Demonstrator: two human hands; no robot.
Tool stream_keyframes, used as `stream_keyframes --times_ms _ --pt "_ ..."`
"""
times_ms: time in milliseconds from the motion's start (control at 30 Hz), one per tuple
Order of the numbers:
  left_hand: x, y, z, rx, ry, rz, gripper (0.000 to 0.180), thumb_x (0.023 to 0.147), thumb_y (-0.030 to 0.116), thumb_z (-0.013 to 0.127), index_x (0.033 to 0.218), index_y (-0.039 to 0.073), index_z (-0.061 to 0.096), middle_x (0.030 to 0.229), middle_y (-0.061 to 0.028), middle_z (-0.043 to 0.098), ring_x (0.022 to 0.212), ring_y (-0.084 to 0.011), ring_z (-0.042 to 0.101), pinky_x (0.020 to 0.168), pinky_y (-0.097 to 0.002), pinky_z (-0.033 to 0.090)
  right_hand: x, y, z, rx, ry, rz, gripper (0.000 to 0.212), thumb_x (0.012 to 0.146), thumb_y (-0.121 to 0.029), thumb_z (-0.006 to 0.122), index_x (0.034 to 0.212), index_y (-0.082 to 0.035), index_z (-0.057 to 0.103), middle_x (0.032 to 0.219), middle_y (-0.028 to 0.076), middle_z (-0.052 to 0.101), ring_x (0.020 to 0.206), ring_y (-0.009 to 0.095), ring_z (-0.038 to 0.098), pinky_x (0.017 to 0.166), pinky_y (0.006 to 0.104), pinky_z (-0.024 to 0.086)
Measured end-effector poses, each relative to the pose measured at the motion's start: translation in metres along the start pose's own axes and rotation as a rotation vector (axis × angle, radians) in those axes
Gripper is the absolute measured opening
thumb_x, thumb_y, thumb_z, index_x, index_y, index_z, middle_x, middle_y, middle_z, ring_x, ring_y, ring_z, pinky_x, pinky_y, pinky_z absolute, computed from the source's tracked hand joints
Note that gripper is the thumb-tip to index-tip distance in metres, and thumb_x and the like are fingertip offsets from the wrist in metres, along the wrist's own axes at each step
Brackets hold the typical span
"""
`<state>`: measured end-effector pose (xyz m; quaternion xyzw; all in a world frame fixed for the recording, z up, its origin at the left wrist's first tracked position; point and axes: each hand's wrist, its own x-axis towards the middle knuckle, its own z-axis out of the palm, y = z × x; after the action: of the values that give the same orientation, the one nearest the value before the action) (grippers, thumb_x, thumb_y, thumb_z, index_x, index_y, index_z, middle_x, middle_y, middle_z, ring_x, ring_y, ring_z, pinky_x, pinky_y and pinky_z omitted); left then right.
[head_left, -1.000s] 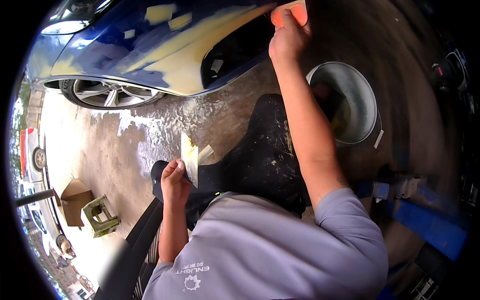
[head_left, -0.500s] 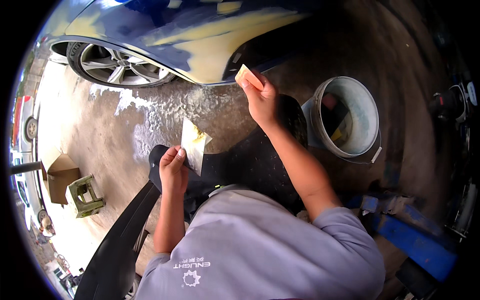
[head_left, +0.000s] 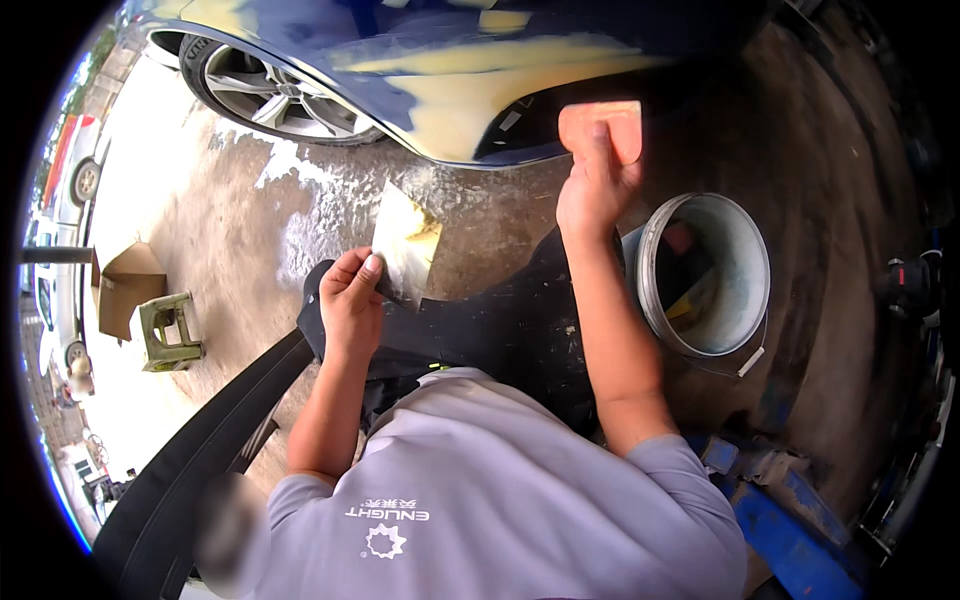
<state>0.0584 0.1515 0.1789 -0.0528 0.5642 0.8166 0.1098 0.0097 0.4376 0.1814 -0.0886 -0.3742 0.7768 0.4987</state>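
Note:
My left hand [head_left: 350, 300] is closed on the near edge of a thin, pale putty board [head_left: 400, 262], holding it tilted above my dark trousers. A dab of yellow putty [head_left: 412, 222] lies on the board's far part. Raised higher on the right, my right hand [head_left: 595, 200] grips a flat orange putty spreader [head_left: 610, 122], thumb across its near face. The spreader appears in front of the dark lower corner of a blue car [head_left: 350, 40]. Broad yellow filler patches [head_left: 465, 105] cover the car's bodywork. Whether the spreader touches the car, I cannot tell.
A white bucket [head_left: 752, 240] with dark and coloured pieces inside stands right of my knee. Blue metal equipment [head_left: 790, 530] lies at lower right. At left are a green stool [head_left: 165, 335], a cardboard box [head_left: 130, 280] and parked cars. The car's wheel [head_left: 285, 95] is ahead.
My right hand has moved right and slightly up, turning the spreader's broad face into view. My left hand and the board have risen a little. The whole view has shifted.

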Motion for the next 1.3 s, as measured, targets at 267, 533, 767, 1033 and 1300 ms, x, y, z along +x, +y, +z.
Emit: stream_keyframes --times_ms 267,533,767,1033,1300 --pt "-0.019 0.000 0.007 -0.013 0.117 -0.044 0.014 0.092 0.004 0.060 0.103 -0.004 0.062 0.094 -0.0084 0.068 0.084 -0.0129 0.065 0.079 -0.0257 0.051 -0.044 0.052 -0.001 -0.812 -0.587 -0.638 0.021 0.080 0.007 0.064 0.100 0.001 0.062 0.084 0.017 0.063 0.077 0.037 0.060 0.071 0.0371 0.050" --pt "-0.021 -0.010 0.022 0.138 0.154 0.149 0.013 0.090 0.004 0.066 0.100 -0.004 0.065 0.088 0.0013 0.064 0.079 -0.0047 0.055 0.074 -0.0191 0.043 -0.051 -0.018 -0.023 -0.064 -0.455 0.643 0.023 0.095 -0.017 0.061 0.106 0.004 0.062 0.098 0.003 0.065 0.089 0.009 0.059 0.082 0.0241 0.046" --pt "-0.019 0.005 0.014 0.591 0.155 0.409 0.009 0.088 0.001 0.067 0.094 -0.005 0.065 0.077 0.0025 0.060 0.070 -0.0016 0.048 0.058 -0.0190 0.040 -0.091 -0.054 0.004 -0.722 -0.859 0.064 0.012 0.086 0.000 0.066 0.097 0.004 0.062 0.084 0.009 0.061 0.078 0.018 0.057 0.075 0.0295 0.048" --pt "0.011 0.052 0.004 0.843 -0.152 0.841 0.012 0.080 -0.009 0.066 0.090 -0.003 0.062 0.064 -0.0065 0.049 0.053 -0.0161 0.045 0.049 -0.0250 0.035 -0.135 0.004 0.023 -0.632 -0.884 -0.584 0.052 0.078 0.015 0.064 0.124 -0.003 0.047 0.083 0.013 0.058 0.073 0.031 0.055 0.075 0.0427 0.049" --pt "0.059 0.100 -0.058 0.593 0.028 1.073 0.014 0.082 -0.010 0.067 0.095 -0.007 0.064 0.077 -0.0083 0.063 0.064 -0.0123 0.056 0.058 -0.0226 0.045 -0.151 0.014 0.031 -0.082 -0.651 0.480 0.028 0.093 -0.010 0.060 0.120 -0.002 0.057 0.113 0.010 0.063 0.108 0.025 0.061 0.097 0.0412 0.047"
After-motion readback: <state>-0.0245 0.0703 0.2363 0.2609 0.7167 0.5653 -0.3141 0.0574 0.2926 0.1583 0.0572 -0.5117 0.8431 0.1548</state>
